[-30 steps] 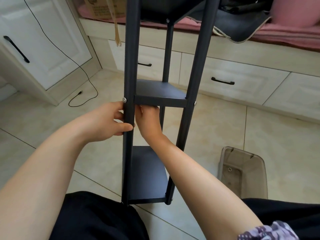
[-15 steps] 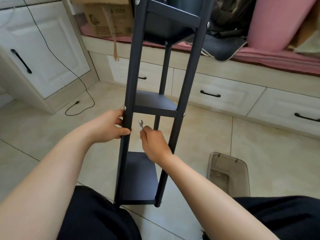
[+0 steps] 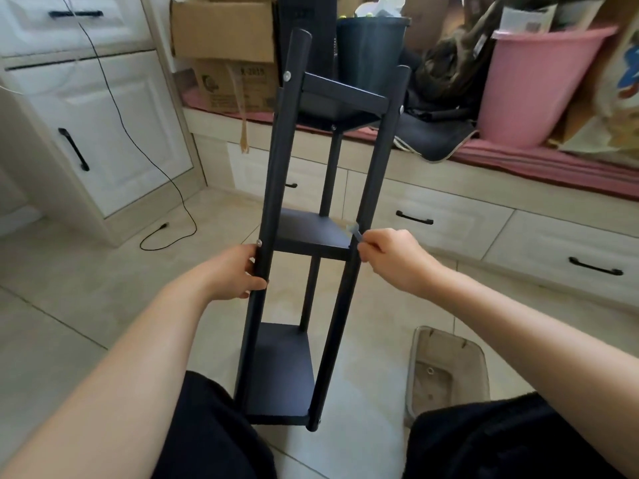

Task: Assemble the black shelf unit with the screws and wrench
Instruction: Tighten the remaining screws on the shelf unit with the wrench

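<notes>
A: The left hand (image 3: 238,273) is wrapping round the front left post of the black shelf unit (image 3: 304,236), standing upright on the floor tiles between the knees

B: And the right hand (image 3: 390,257) is pinching the small wrench (image 3: 354,230) at the middle shelf's right joint; it's looking liable to slip off the fastener

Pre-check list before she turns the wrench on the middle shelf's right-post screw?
1. Left hand grips the left black metal post: ok.
2. Right hand pinches the small silver wrench: ok.
3. Wrench seated on the screw: cannot tell, blurred.
4. Middle black shelf panel sits between the posts: ok.
5. Silver screw present on the left post at that shelf: ok.
</notes>
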`<action>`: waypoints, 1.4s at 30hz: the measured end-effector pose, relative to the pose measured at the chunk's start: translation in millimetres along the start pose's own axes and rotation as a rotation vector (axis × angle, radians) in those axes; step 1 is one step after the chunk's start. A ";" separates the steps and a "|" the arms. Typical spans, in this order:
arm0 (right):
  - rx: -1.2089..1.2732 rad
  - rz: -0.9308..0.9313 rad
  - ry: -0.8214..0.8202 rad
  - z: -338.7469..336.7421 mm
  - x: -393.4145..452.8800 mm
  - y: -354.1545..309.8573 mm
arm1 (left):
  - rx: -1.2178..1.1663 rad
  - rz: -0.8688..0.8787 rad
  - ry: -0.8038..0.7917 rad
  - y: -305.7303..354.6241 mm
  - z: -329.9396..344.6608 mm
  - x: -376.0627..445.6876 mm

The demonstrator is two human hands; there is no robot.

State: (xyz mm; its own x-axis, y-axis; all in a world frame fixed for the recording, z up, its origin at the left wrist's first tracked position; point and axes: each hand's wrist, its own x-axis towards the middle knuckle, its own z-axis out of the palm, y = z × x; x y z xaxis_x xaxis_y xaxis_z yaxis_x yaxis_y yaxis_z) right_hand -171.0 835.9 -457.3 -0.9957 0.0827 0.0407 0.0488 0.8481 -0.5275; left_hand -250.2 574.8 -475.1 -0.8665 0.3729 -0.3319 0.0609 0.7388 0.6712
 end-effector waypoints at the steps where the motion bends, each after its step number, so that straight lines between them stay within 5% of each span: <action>1: -0.001 0.031 -0.005 -6.0 4.1 5.1 | 0.001 0.000 0.005 0.0 -0.3 0.0; 6: 0.402 0.168 -0.144 -26.6 23.2 20.6 | 0.013 -0.009 0.006 -0.1 0.9 3.2; 14: 0.894 0.130 -0.036 -31.7 35.2 11.3 | 0.000 0.010 -0.002 1.5 4.8 10.6; 33: 0.866 0.089 0.128 -33.4 26.5 -11.4 | -0.077 0.050 0.083 -10.4 21.0 28.3; 42: 0.780 0.029 0.108 -26.7 26.1 -20.0 | 0.212 -0.041 0.404 2.8 12.8 26.8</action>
State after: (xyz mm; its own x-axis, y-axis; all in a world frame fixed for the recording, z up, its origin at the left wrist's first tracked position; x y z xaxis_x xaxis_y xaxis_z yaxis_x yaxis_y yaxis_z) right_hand -195.9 835.0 -423.0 -0.9799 0.1833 0.0786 -0.0339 0.2356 -0.9713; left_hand -266.9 594.1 -490.6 -0.9915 0.1231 -0.0422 0.0859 0.8628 0.4982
